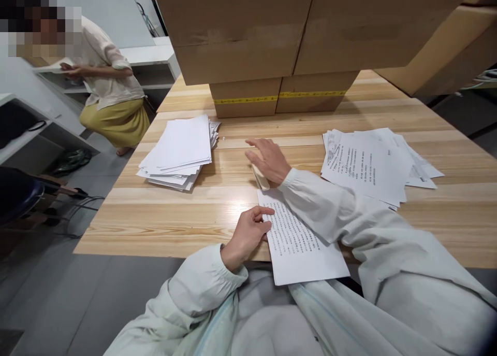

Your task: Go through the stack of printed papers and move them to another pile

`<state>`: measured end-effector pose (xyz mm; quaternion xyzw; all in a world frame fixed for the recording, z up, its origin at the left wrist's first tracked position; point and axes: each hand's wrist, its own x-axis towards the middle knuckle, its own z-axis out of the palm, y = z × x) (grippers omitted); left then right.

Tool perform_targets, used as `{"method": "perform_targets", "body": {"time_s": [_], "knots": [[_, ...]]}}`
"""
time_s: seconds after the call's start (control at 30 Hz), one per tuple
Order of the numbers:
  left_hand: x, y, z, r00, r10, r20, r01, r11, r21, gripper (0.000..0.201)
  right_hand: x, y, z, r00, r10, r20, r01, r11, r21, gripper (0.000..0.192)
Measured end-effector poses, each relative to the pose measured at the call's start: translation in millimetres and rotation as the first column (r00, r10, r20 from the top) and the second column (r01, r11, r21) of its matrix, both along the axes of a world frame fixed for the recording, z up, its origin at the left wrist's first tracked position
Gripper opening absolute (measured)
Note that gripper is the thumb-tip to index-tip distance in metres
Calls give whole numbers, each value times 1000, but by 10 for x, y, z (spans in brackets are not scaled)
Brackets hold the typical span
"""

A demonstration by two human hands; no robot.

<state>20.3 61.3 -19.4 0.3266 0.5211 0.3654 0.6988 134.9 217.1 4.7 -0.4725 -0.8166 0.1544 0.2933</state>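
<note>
A printed sheet [297,242] lies at the table's front edge, with its lower end jutting out over my lap. My left hand [248,234] pinches its left edge between thumb and fingers. Farther up, my right hand [269,161] lies over a narrow cream stapler [260,179], its fingers stretched out to the left. The sheet's top left corner meets the near end of the stapler, and the hand hides most of that tool. My right forearm crosses above the sheet's upper right side.
A stack of white papers [178,146] lies on the left, and fanned printed pages [365,164] on the right of the wooden table [135,226]. Large cardboard boxes [244,29] stand at the back. A person [112,71] sits beyond the left edge, near white shelves [149,55].
</note>
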Motion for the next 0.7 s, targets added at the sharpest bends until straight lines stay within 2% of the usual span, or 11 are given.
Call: {"method": "perform_targets", "body": {"time_s": [0.13, 0.23, 0.3, 0.4, 0.43, 0.47, 0.5, 0.57, 0.6, 0.63, 0.7], "knots": [[-122, -311, -21, 999, 35, -37, -32, 997, 76, 23, 622, -410, 184, 998, -4, -56, 3, 1000, -6, 48], [-264, -583, -24, 973, 117, -201, -65, 966, 250, 13, 1061, -914, 177, 985, -101, -137, 61, 961, -270, 52], [-346, -705, 1, 941, 184, -284, -65, 921, 384, 5, 1215, -1268, 125, 959, -61, -276, -89, 862, -498, 55], [-396, -735, 76, 921, 200, -334, 4, 853, 522, 13, 1209, -1681, 47, 888, -39, -458, -351, 585, -731, 51], [-391, -705, 107, 920, 181, -346, 43, 834, 550, 15, 1179, -1753, 30, 878, -80, -472, -361, 534, -764, 48], [-379, -660, 141, 922, 160, -353, 76, 819, 569, 16, 1162, -1779, 19, 877, -141, -460, -322, 537, -780, 46], [-367, -602, 178, 926, 140, -352, 98, 809, 580, 17, 1174, -1756, 14, 878, -218, -427, -231, 588, -775, 44], [-365, -457, 257, 932, 138, -336, 98, 794, 600, 17, 1338, -1575, 15, 847, -417, -330, 76, 709, -701, 42], [-389, -371, 297, 930, 172, -325, 72, 783, 618, 17, 1498, -1434, 14, 803, -529, -276, 265, 731, -629, 42], [-436, -277, 335, 919, 228, -322, 38, 761, 648, 17, 1703, -1274, 6, 739, -635, -225, 436, 706, -558, 42], [-599, -62, 399, 861, 391, -325, -29, 675, 737, 16, 2180, -948, -38, 630, -762, -148, 655, 624, -426, 50]]}}
